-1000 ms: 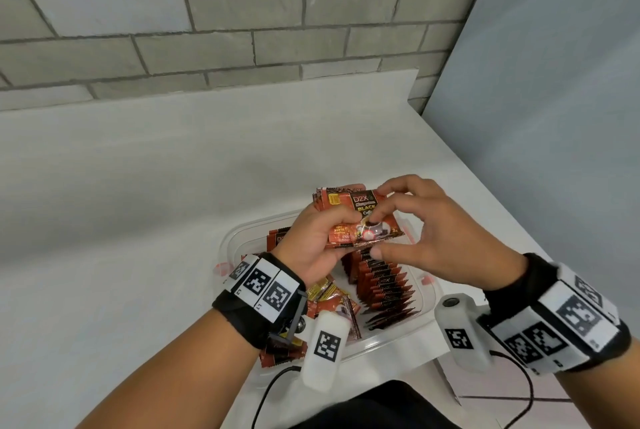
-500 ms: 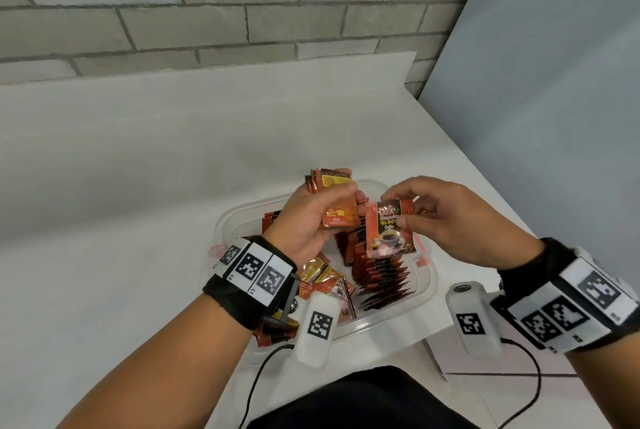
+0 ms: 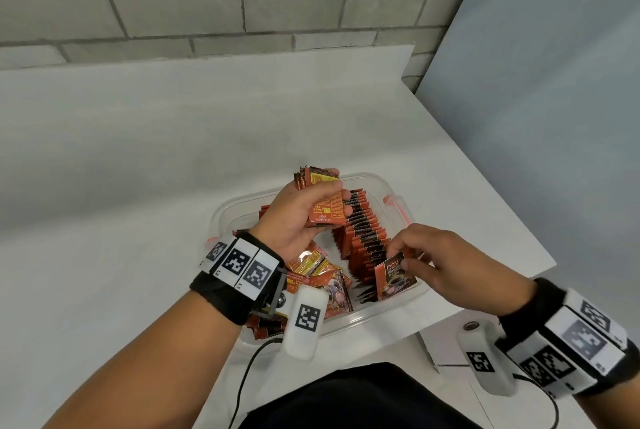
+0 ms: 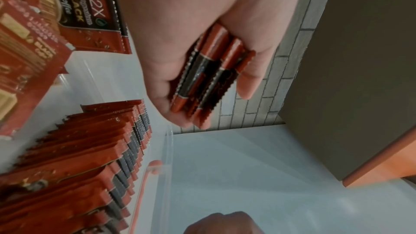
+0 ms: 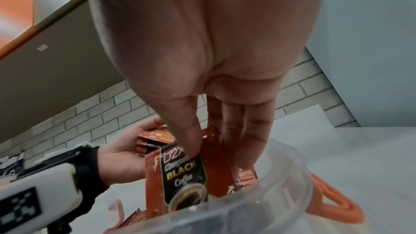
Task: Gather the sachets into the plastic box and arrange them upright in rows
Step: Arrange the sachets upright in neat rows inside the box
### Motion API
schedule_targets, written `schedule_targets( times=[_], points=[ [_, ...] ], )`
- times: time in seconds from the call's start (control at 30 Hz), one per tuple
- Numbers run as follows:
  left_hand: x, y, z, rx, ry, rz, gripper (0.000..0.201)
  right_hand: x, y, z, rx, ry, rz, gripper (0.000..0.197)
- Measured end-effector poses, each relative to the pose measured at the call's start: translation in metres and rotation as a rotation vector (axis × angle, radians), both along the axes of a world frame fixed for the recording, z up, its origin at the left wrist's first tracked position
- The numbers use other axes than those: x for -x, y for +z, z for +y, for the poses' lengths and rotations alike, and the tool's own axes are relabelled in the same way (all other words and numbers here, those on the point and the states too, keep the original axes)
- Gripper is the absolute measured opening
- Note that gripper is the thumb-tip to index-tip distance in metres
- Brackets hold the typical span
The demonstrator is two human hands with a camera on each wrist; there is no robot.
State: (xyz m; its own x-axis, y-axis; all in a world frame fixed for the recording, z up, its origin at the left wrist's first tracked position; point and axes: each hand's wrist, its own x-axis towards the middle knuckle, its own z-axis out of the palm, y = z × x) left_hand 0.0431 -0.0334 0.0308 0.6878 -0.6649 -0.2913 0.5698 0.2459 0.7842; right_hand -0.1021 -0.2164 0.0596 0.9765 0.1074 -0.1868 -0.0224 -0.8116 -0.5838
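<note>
Head view: clear plastic box [image 3: 375, 319] sits on white desk [image 3: 138, 221] near its front edge. Inside, one long row of sachets [image 3: 363, 231] stands upright along the R side, approx done. L side of box is a loose pile of sachets [image 3: 318, 273], lying flat and crossed; that is what is left, judged roughly half. L hand [image 3: 298, 217] holds a small stack of sachets [image 3: 325, 200] above the box, fingers curled round it. R hand [image 3: 446, 262] pinches a single sachet [image 3: 394, 278] at the near end of the row, low in the box; looks abt to be slotted in.

L wrist view: stack in L hand seen edge-on, several sachets w/ serrated seal edges, glossy foil, red-orange w/ black panels. Row below shows same crimped tops, packed tight. Box wall is transparent, thin.

R wrist view: thumb and fingers [image 5: 191, 141] nip the top edge of single sachet, flat rectangular, printed "D2X BLACK Coffee". Box rim rounded, clear; orange clip handle [image 5: 333, 202] at its side.
</note>
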Motion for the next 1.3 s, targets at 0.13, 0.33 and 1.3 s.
schedule_targets(
  times=[0.13,0.33,1.3],
  points=[
    [0.000,0.000,0.000,-0.016,-0.020,0.001,0.031,0.002,0.000,0.002,0.037,0.052,0.049,0.020],
    [0.001,-0.001,0.000,-0.034,-0.032,0.006,0.025,0.006,-0.009,0.003,0.132,0.065,0.001,0.015],
    [0.001,-0.001,-0.002,-0.062,-0.055,0.014,0.015,-0.019,0.001,0.020,0.616,0.241,0.120,0.016]
  ],
)
